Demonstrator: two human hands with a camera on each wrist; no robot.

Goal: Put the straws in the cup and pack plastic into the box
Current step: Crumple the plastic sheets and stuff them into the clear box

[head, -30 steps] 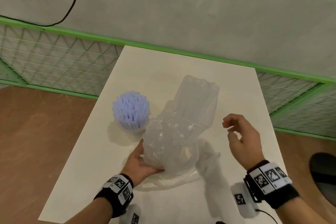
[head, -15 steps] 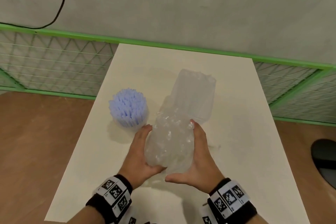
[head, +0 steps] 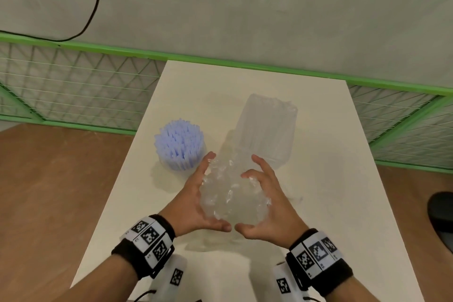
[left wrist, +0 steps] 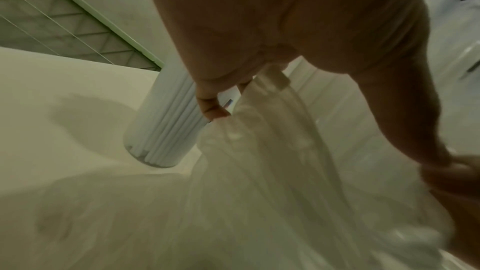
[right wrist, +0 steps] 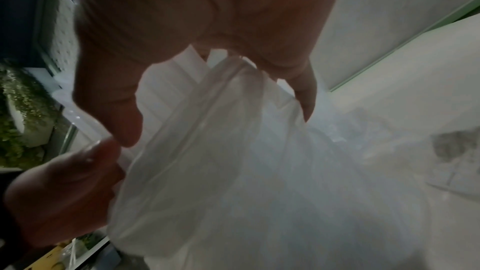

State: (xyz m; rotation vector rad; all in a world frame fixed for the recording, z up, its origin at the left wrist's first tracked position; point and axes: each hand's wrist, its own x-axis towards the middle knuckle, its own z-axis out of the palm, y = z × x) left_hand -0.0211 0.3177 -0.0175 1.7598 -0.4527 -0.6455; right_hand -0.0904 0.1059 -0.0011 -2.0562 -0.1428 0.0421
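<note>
A crumpled wad of clear plastic [head: 232, 197] sits between both hands above the white table [head: 318, 203]. My left hand [head: 196, 198] cups its left side and my right hand [head: 267, 198] cups its right side, fingers curled round it. In the wrist views the plastic [left wrist: 272, 171] [right wrist: 233, 161] hangs down from the fingers. Just beyond the wad lies a clear plastic box [head: 267, 130], its near end touching the plastic. A cup packed with pale blue straws [head: 180, 146] stands upright to the left; the cup [left wrist: 161, 126] shows close to my left fingers.
The table's left edge drops to a brown floor [head: 61, 191]. A green-framed wire fence [head: 73, 86] and a grey wall run behind the table. A dark object [head: 441, 218] lies on the floor at the right.
My right hand came in from the right and closed on the plastic, joining the left. Both hands have squeezed the plastic into a tighter ball near the box.
</note>
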